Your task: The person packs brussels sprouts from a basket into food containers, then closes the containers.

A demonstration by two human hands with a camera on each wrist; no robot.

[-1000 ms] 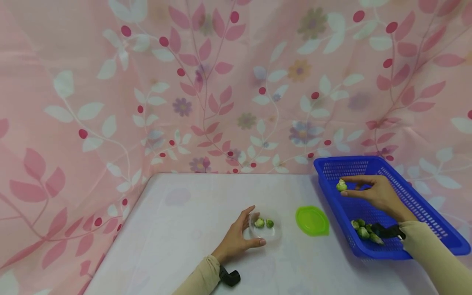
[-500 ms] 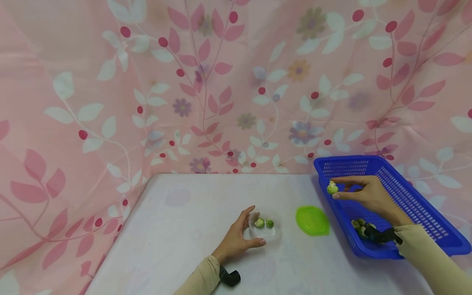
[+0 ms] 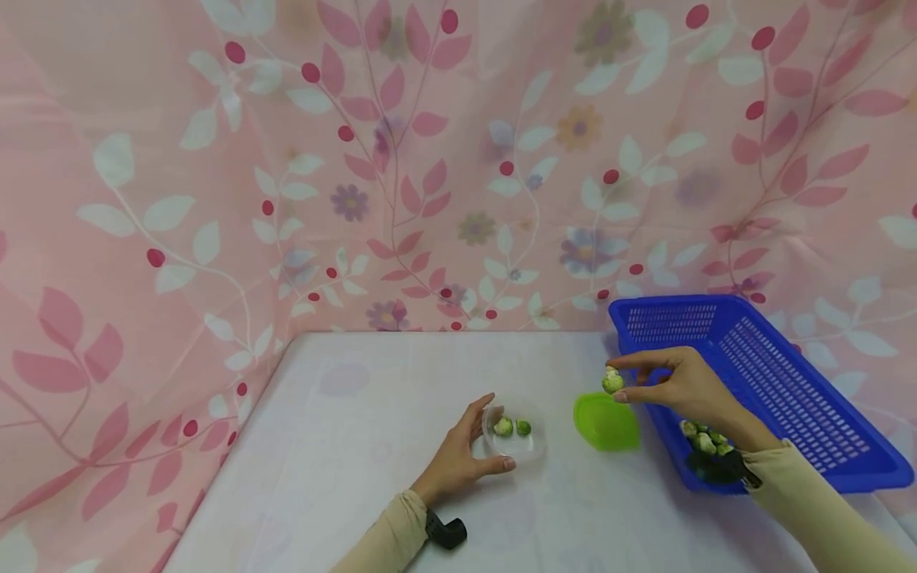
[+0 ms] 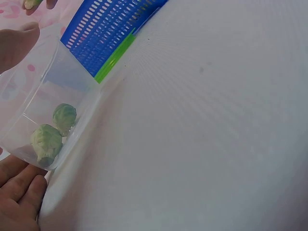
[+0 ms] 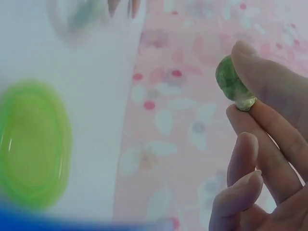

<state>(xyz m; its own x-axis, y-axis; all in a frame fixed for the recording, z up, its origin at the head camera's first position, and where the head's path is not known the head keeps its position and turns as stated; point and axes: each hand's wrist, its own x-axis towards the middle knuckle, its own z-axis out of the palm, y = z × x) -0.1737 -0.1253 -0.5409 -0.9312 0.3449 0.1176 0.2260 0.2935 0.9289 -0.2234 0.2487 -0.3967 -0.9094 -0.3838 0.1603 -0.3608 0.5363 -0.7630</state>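
Observation:
My right hand [image 3: 684, 390] pinches a Brussels sprout [image 3: 612, 382] between thumb and fingertips, above the green lid [image 3: 605, 430]. In the right wrist view the pinched sprout [image 5: 232, 79] shows its pale stem end toward the fingers. My left hand [image 3: 458, 460] holds a small clear plastic container [image 3: 528, 450] from its left side, thumb in front and fingers behind. Two sprouts lie in it, a larger pale one [image 3: 504, 427] and a smaller green one [image 3: 524, 428]. The left wrist view shows both through the container's wall [image 4: 72, 82].
A blue perforated basket [image 3: 795, 390] stands at the right of the white table [image 3: 358, 461]. Several sprouts [image 3: 705, 440] lie in its near left corner, partly hidden by the right wrist's black strap. Behind the table hangs a pink floral cloth [image 3: 458, 175].
My right hand has moved left with the sprout, out from over the basket to above the green lid. The left hand and container have stayed in place.

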